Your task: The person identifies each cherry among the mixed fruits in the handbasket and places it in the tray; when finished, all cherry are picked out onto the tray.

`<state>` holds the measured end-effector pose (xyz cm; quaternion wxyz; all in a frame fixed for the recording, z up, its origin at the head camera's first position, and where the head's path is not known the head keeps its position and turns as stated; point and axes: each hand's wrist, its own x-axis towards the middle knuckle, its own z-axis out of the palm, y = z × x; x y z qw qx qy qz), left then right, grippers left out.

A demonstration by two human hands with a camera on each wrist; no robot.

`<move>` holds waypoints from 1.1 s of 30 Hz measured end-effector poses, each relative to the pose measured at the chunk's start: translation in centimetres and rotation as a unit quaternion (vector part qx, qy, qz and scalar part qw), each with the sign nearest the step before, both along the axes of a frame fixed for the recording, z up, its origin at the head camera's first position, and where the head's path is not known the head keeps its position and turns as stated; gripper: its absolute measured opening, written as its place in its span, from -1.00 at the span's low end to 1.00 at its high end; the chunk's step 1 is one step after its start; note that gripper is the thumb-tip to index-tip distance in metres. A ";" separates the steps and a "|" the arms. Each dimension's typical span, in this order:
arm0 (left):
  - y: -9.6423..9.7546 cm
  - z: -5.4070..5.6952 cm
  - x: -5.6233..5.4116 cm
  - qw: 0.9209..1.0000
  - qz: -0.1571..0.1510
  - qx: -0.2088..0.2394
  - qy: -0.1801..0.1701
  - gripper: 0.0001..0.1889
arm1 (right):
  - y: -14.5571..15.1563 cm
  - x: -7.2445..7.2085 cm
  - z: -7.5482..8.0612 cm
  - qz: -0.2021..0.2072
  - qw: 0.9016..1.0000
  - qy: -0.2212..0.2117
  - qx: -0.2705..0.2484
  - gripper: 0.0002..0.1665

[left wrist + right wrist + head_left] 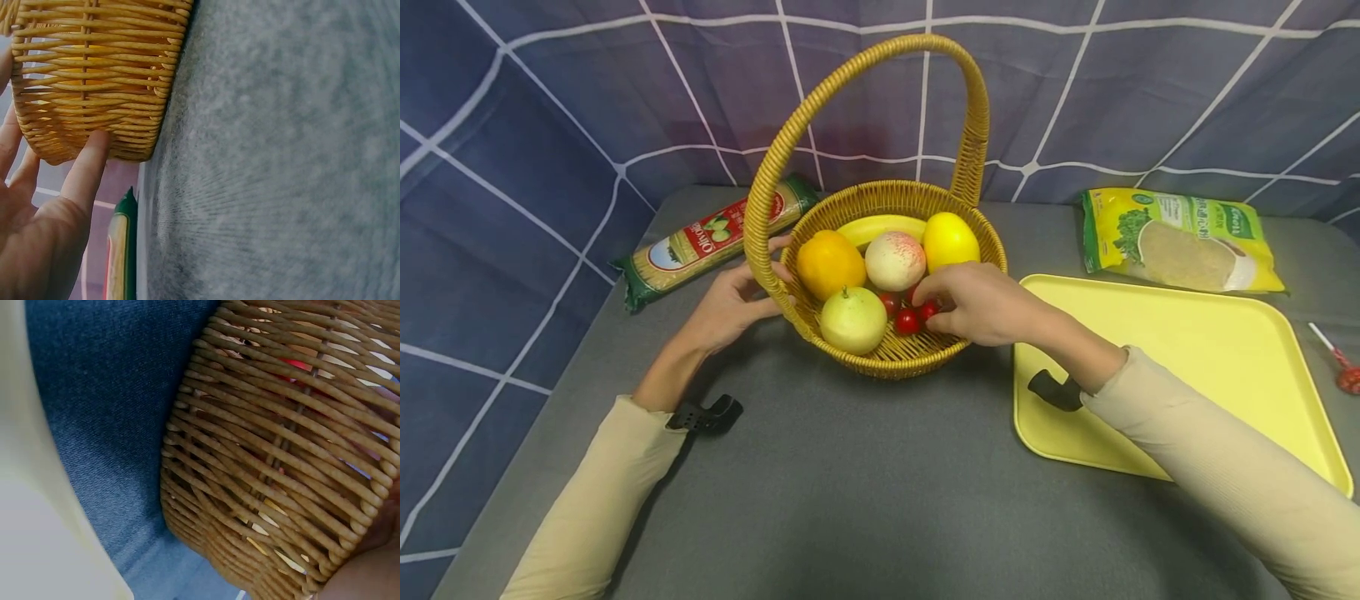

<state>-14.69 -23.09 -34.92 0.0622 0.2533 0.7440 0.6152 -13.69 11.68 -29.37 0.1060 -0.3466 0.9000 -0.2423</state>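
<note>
A wicker basket (891, 364) with a tall arched handle holds an orange (831, 265), a peach (895, 261), a yellow lemon-like fruit (951, 240), a banana (880, 225) and a pale green pear (853, 321). Small red cherries (907, 322) lie in its front right part. My right hand (981, 304) reaches over the right rim, with thumb and fingers curled round the cherries. At the basket's left side, my left hand (730, 308) rests with fingers spread; its thumb (90, 165) lies against the wicker wall. The right fingertips are hidden in the right wrist view.
Behind my left hand lies a bag of spaghetti (700, 240). A yellow tray (1210, 350) sits under my right forearm, with a yellow food bag (1183, 242) behind it. A red lollipop (1347, 379) lies at the far right. A checked cloth (1075, 100) hangs behind.
</note>
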 end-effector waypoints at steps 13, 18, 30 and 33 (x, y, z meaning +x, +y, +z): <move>0.1 0.0 0.0 1.000 -0.002 0.007 -0.002 -0.75 | 3.0 1.5 0.2 -0.039 0.986 -0.068 -0.148 -0.68; 0.1 0.1 0.1 1.000 -0.005 0.015 -0.001 -0.78 | 4.5 2.8 0.4 -0.046 0.976 -0.010 -0.213 -0.72; 0.1 0.0 0.2 1.000 0.002 0.014 -0.003 -0.78 | 11.1 7.0 0.8 -0.148 0.961 -0.045 -0.231 -0.70; 0.1 0.0 0.1 1.000 0.005 0.014 -0.001 -0.78 | 13.1 7.5 0.3 -0.193 0.958 -0.040 -0.207 -0.72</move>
